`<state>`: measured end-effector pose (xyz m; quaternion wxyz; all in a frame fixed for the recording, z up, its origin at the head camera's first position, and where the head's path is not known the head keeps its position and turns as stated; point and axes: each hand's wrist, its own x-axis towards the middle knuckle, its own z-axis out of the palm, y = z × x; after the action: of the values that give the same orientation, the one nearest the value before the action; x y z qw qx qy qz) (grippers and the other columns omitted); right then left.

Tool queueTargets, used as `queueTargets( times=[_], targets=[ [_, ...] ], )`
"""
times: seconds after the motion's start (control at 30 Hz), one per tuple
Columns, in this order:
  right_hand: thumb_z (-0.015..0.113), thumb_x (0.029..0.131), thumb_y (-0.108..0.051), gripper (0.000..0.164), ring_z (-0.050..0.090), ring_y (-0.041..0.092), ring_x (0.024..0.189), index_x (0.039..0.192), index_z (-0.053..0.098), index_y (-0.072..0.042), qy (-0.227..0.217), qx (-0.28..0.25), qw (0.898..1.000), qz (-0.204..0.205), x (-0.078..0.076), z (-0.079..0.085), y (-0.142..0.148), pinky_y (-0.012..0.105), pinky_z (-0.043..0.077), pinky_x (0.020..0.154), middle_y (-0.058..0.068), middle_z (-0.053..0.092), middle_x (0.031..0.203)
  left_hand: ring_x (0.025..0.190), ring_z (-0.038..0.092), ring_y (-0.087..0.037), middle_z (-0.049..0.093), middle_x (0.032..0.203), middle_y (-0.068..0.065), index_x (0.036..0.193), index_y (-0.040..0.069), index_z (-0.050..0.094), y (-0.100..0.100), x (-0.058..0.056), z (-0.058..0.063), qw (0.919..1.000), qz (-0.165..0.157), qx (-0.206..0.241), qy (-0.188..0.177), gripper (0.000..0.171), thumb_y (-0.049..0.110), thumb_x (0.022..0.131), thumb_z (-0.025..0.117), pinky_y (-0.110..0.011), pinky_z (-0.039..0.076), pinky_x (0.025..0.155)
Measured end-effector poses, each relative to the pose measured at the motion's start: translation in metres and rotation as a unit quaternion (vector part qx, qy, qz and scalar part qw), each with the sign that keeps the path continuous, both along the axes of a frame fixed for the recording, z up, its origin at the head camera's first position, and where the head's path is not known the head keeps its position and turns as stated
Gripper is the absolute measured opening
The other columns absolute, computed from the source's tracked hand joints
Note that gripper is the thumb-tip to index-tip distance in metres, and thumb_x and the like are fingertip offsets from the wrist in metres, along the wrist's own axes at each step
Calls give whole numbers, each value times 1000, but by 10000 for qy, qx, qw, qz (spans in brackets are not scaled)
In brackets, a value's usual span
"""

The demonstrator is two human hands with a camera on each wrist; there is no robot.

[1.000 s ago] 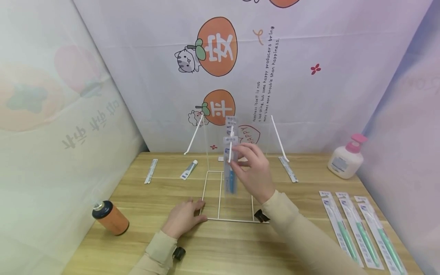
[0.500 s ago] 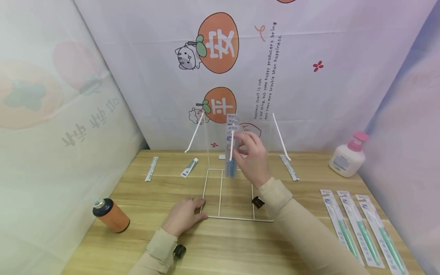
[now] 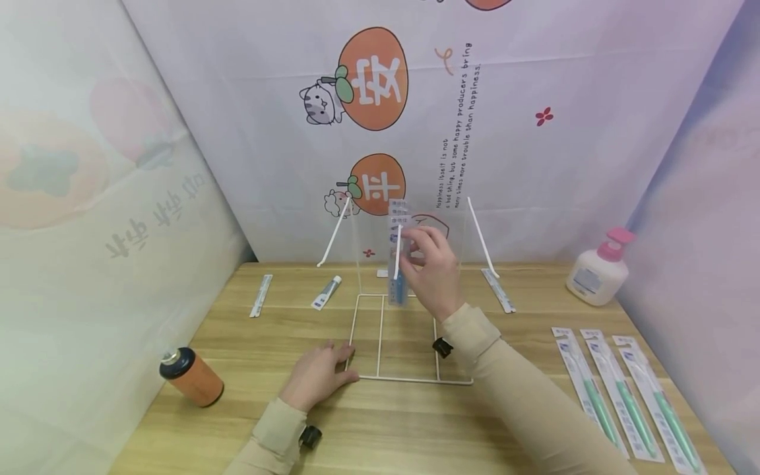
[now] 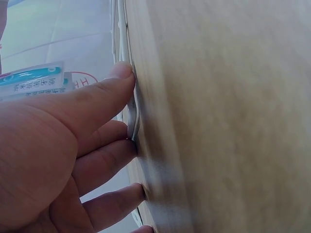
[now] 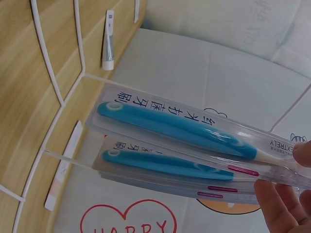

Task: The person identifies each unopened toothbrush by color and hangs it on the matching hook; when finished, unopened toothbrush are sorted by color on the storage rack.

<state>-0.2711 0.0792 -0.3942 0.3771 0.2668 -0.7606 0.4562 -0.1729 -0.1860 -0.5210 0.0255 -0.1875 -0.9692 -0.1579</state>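
Note:
My right hand [image 3: 436, 270] pinches the upper part of a packaged toothbrush [image 5: 175, 128] with a blue handle, between thumb and fingers. That pack hangs at the middle prong [image 3: 398, 254] of a white wire display rack [image 3: 410, 380]. Behind it, the right wrist view shows more blue toothbrush packs [image 5: 160, 164] hanging close together. Down on the table, my left hand [image 3: 317, 375] holds the rack's front left corner, its thumb and fingers at the base wire [image 4: 135, 114]. The tips of the right fingers are partly cut off in the right wrist view.
Three green packaged toothbrushes [image 3: 629, 396] lie at the right, in front of a pump bottle [image 3: 598, 274]. An orange canister [image 3: 196, 379] stands left. A small tube [image 3: 326, 293] and slim packets [image 3: 261, 295] lie toward the back. Two outer prongs [image 3: 483, 237] jut forward.
My right hand has pushed the toothbrush pack back along the middle prong, up against the packs behind it. The left hand has stayed at the rack corner.

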Motion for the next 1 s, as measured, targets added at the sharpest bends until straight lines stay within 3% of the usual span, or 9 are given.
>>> queueTargets(
  times=[0.23,0.6,0.77,1.0],
  targets=[
    [81,86,14,44,71,28,98,125,70,-1,94,-77,9999,17,0,-1,1,27,65,78,18,62,127,123,68,-52,70,140,-14,137,10,75,0,0,-1,10000,-35,-35,-33,60,46,91,85,-64,58,97],
    [86,85,10,43,72,37,99,124,71,-1,174,-234,9993,214,4,-4,12,38,67,75,19,63,126,122,68,-51,71,139,-15,135,9,75,3,2,1,10000,-7,-46,-15,59,45,90,86,-64,58,96],
    [88,84,10,48,70,32,100,127,70,0,-342,-182,9989,252,17,-10,35,35,66,76,18,62,128,125,66,-52,71,140,-14,136,8,75,4,4,4,9999,32,99,-114,58,42,90,87,-66,56,99],
    [92,79,8,53,75,32,93,127,71,-2,-798,385,9960,-149,25,-25,94,26,64,68,20,67,121,124,67,-52,71,139,-15,136,7,75,4,5,5,9999,29,88,-76,58,41,90,87,-66,57,97]
  ],
)
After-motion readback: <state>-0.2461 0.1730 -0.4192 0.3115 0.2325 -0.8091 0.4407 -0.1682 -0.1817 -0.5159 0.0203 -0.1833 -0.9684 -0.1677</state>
